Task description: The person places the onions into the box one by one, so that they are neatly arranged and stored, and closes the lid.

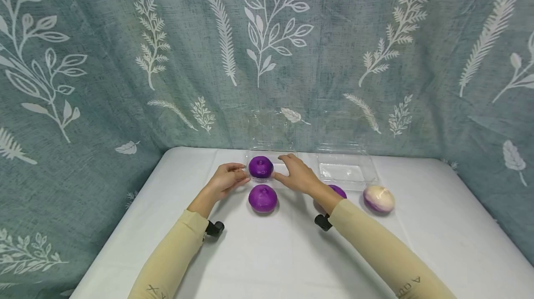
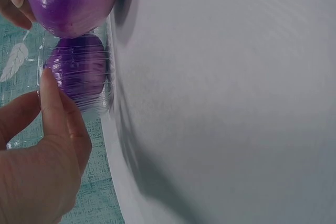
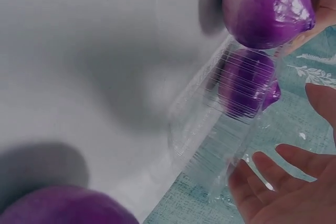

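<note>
A purple onion (image 1: 260, 167) sits inside a clear plastic container (image 3: 202, 148) near the table's back edge, its lid raised against the curtain. My left hand (image 1: 227, 179) pinches the container's left edge between thumb and fingers. On the right, my right hand (image 1: 299, 174) spreads its fingers, with some fingertips right at the container's wall in the right wrist view. Just in front lies a second purple onion (image 1: 263, 198) on the table. Another purple onion (image 1: 339, 191) is partly hidden behind my right forearm.
A second clear container (image 1: 344, 173) stands open at the back right. Before it rests a white-and-purple bulb (image 1: 378, 198). The white-covered table (image 1: 267, 257) meets a patterned teal curtain (image 1: 325, 72) at its back.
</note>
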Tool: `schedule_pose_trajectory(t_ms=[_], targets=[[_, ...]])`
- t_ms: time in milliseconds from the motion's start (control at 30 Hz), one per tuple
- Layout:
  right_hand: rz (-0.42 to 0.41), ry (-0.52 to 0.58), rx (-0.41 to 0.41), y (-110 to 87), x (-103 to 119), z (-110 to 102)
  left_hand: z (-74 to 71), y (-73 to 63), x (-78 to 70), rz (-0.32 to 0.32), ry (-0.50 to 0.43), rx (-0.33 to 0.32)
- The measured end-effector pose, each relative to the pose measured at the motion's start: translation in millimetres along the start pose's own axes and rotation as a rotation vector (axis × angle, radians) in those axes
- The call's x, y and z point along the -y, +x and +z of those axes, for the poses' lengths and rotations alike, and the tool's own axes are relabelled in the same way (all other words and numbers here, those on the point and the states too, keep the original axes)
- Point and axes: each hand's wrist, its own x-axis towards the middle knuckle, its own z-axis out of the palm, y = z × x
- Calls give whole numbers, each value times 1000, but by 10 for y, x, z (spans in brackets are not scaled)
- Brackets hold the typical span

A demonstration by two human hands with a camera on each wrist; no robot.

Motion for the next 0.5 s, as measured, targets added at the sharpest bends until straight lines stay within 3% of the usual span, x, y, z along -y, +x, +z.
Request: schedule_pose_trajectory(t_ms=[300,500], targets=[[-83,50,-16,-244,-26,-101,-2,8,-4,4,14,13],[-54,109,-20,-448,-6,-104,-15,4,-26,2,29,19]])
